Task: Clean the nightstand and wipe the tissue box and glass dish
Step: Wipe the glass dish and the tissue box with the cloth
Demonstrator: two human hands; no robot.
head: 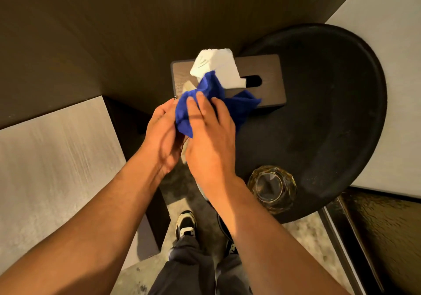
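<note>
My left hand (163, 133) and right hand (209, 135) are together, both gripping a bunched blue cloth (205, 103) at the nightstand's (330, 112) left edge; something pale sits between my palms, can't tell what. Cloth drapes on the dark tissue box (262, 71) near the back-left edge, white tissue (216, 69) sticking up. Glass dish (272, 188) at the front edge, untouched.
</note>
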